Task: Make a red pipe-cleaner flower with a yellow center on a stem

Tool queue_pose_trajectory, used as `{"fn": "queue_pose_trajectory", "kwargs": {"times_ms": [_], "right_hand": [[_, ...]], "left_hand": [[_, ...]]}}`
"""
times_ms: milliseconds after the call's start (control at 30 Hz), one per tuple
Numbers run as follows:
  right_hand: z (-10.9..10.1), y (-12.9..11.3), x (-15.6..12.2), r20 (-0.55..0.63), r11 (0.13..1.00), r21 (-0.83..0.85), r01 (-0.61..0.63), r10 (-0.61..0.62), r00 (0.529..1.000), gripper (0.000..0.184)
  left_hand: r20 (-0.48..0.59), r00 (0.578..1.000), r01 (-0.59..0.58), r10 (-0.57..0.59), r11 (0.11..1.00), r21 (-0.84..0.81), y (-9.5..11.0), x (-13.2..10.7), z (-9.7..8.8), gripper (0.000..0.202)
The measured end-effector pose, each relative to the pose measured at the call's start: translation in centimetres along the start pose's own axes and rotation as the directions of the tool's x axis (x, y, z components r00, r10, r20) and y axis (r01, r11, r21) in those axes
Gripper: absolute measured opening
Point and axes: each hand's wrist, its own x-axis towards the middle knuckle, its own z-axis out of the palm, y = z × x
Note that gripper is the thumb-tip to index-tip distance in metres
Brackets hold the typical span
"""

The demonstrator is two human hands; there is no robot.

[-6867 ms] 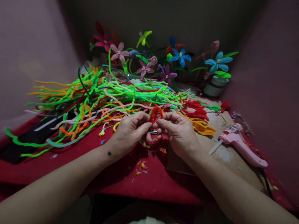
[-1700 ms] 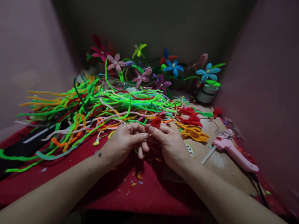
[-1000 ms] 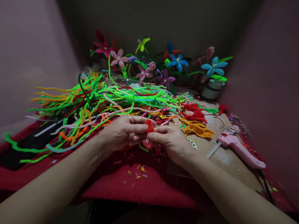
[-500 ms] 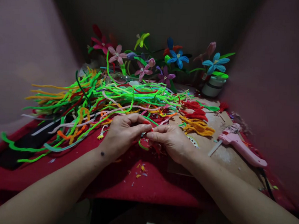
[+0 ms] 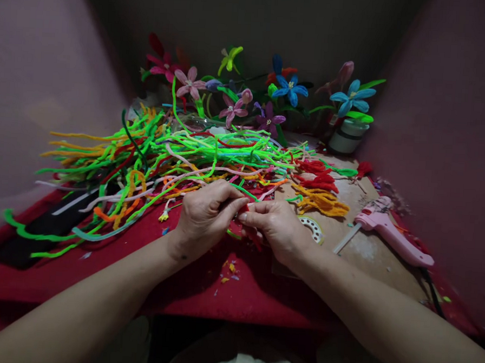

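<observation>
In the middle of the head view, my left hand [image 5: 208, 215] and my right hand [image 5: 275, 224] meet at the fingertips. Both pinch a small red pipe cleaner piece [image 5: 257, 242]; part of it hangs below my right fingers, and the rest is hidden by my hands. Just beyond them lies a large heap of loose pipe cleaners [image 5: 223, 153], mostly green, with orange, red and pink ones among them. Bundles of red pipe cleaner loops [image 5: 318, 177] and orange pipe cleaner loops [image 5: 323, 201] rest to the right of my hands.
A pink glue gun [image 5: 394, 238] lies on a cardboard sheet [image 5: 364, 258] at right. Pipe cleaner flowers [image 5: 290, 91] stand along the back, near a pale jar [image 5: 346, 135]. A white disc with holes [image 5: 312, 228] sits beside my right wrist. Scraps dot the red cloth [image 5: 179, 294].
My left hand has rolled over, its back turned more upward and its fingers curled tighter. My right hand keeps its pinch almost in place, with the red piece still between both hands.
</observation>
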Motion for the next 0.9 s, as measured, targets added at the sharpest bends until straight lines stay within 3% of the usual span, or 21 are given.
{"fn": "queue_pose_trajectory", "kwargs": {"times_ms": [67,167,267,333,400,467,667,833,900], "right_hand": [[0.1,0.2,0.0,-0.002,1.000,0.016,-0.004,0.004,1.000,0.025],[-0.2,0.4,0.1,0.043,0.999,0.048,-0.012,0.010,0.999,0.025],[-0.6,0.3,0.2,0.070,0.998,0.068,0.001,-0.006,0.998,0.024],[-0.8,0.2,0.3,0.055,0.998,0.060,0.011,-0.014,0.998,0.025],[-0.9,0.2,0.3,0.038,0.999,0.049,0.014,-0.016,0.999,0.026],[-1.0,0.2,0.4,0.047,0.998,0.065,0.009,-0.013,0.999,0.025],[-0.9,0.3,0.6,0.090,0.991,0.133,-0.005,-0.007,0.996,0.016],[-0.6,0.4,0.5,0.024,0.999,0.036,-0.006,0.005,1.000,0.017],[-0.4,0.4,0.4,-0.012,1.000,0.025,-0.020,0.020,1.000,0.016]], "left_hand": [[0.006,1.000,-0.016,0.016,1.000,0.026,0.0,0.0,0.1,0.014],[0.059,0.986,0.160,-0.156,0.984,-0.075,0.1,0.7,-0.2,0.011],[0.264,0.904,0.409,-0.337,0.861,-0.302,-0.1,1.5,-0.4,0.016],[0.407,0.836,0.531,-0.369,0.730,-0.430,-0.5,1.8,-0.5,0.022],[0.472,0.795,0.594,-0.380,0.641,-0.486,-1.0,1.8,-0.4,0.022],[0.475,0.780,0.618,-0.407,0.614,-0.491,-1.4,1.6,-0.3,0.020],[0.436,0.797,0.601,-0.418,0.626,-0.498,-1.2,1.5,-0.4,0.018],[0.476,0.759,0.628,-0.444,0.693,-0.355,0.1,1.2,-0.3,0.018],[0.373,0.834,0.521,-0.407,0.803,-0.288,0.5,0.9,-0.2,0.018]]}}
